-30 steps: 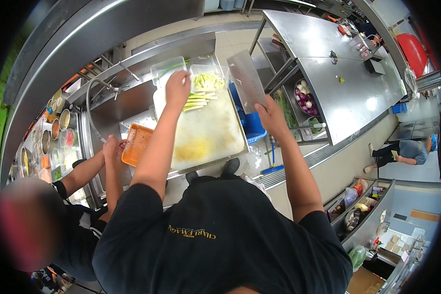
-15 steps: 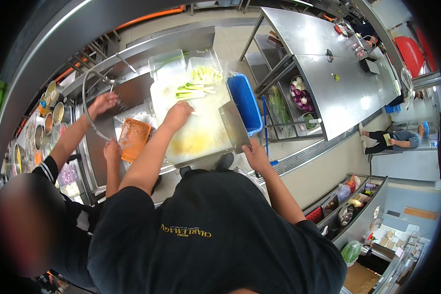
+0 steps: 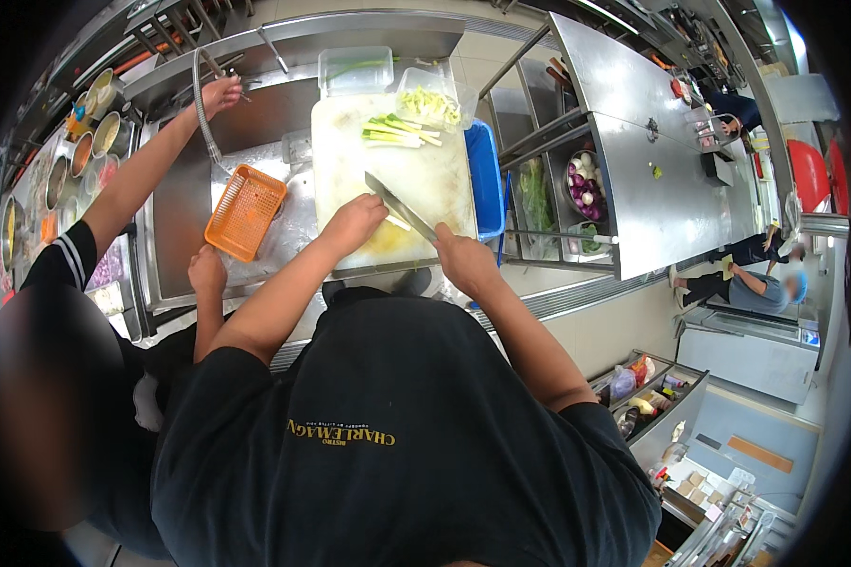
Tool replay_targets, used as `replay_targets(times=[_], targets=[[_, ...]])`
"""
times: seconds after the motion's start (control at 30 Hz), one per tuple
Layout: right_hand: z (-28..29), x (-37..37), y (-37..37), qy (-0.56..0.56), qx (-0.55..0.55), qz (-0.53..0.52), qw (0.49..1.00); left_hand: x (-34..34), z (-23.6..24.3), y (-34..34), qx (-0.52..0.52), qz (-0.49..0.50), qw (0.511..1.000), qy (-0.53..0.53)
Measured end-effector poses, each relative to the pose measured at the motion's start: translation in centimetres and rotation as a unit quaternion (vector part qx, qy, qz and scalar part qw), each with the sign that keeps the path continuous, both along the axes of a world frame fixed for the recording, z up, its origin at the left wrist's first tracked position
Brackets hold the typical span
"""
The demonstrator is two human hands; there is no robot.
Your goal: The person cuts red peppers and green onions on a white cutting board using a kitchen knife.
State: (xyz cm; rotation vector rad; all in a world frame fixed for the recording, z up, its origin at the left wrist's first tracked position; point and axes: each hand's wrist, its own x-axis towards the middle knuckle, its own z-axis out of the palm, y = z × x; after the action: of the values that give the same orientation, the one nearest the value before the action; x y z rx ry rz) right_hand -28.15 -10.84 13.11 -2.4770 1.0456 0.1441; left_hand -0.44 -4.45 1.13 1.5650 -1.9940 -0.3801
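Observation:
My right hand (image 3: 463,257) grips the handle of a cleaver (image 3: 399,203), its blade seen nearly edge-on and slanting toward the upper left over the white cutting board (image 3: 336,132). Close to the blade, my left hand (image 3: 357,222) rests on the board with fingers curled together, holding a thin white stalk (image 3: 397,223). Several cut green-and-white stalks (image 3: 402,132) lie farther up the board. Beyond them sits a clear container of pale green cut pieces (image 3: 430,106). Another clear container (image 3: 355,71) on the left has a green stalk in it. A yellowish wet patch marks the board's near part.
At my left, a co-worker's hands are at an orange basket (image 3: 246,213) and by a hose faucet (image 3: 199,104) over the sink (image 3: 175,189). A blue bin (image 3: 485,180) stands against the board's right side. Farther right is a steel table (image 3: 662,189) with a bowl of onions (image 3: 586,184) below.
The cleaver has swung from flat at the board's right edge to beside my left hand. The co-worker's raised hand has moved up along the hose. The whole view has shifted.

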Motion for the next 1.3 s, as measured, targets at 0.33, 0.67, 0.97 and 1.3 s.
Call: replay_targets(times=[0.33,0.67,0.97,1.3], targets=[[0.7,2.8,-0.4,0.061,-0.012,0.053,0.997,-0.1,-1.2,1.2,-0.058,0.010,0.998,-0.006],[-1.3,5.9,-1.3,0.040,-0.006,0.059,0.997,0.4,-1.3,1.3,-0.070,-0.010,0.997,-0.014],[-2.0,6.4,-1.5,-0.014,-0.009,0.059,0.998,0.4,-1.6,1.7,-0.060,-0.002,0.998,-0.032],[-1.4,6.2,0.5,-0.004,-0.001,0.050,0.999,0.4,-2.3,2.4,-0.033,-0.023,0.997,-0.070]])
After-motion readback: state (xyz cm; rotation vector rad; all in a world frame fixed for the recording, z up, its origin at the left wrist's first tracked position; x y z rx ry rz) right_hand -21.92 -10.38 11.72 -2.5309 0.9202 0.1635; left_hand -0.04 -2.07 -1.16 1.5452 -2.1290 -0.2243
